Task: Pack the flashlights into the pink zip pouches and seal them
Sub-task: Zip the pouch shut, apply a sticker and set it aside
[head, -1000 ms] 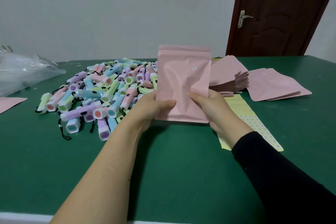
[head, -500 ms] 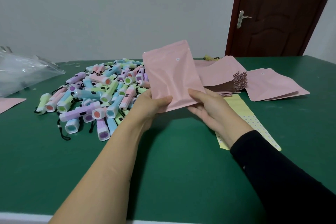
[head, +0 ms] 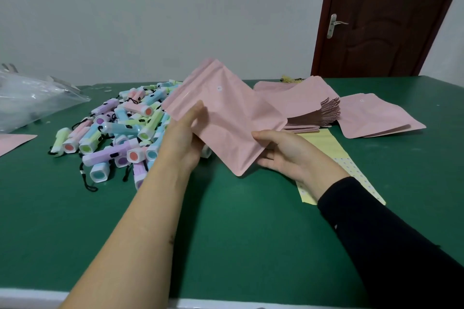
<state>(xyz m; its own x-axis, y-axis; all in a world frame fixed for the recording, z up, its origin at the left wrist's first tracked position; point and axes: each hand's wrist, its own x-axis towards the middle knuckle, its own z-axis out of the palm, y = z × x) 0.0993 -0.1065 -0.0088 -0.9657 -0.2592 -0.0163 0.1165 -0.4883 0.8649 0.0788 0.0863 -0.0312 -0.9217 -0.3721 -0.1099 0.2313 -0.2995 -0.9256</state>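
Held pouch: pink zip pouch (head: 226, 118), lifted off the green table (head: 251, 233) and tilted. Its mouth end points up and left over the edge of the flashlight pile (head: 120, 128), and one bottom corner points down.
Left hand: the left hand (head: 183, 138) pinches the pouch's left edge, thumb on the front face and fingers hidden behind.
Right hand: the right hand (head: 288, 155) holds the lower right edge, thumb on top and fingers curled beneath.
Mouth and contents: the view does not show whether the zip is parted or whether a flashlight is inside.
Supplies: a stack of empty pouches (head: 313, 110) and loose pouches (head: 371, 118) lie to the right, beside a yellow sheet (head: 326, 145).
Step (judged): readying the pouch for loading.
Risk, slip: the film looks smooth and is held only at its edges, so letting go with one hand to reach for a flashlight could let the pouch swing or drop.
Risk, snag: the flashlights' black cords are tangled in the pile, so lifting one may drag its neighbours along.
Risk, seal: a cord caught across the zip would probably stop it closing fully.
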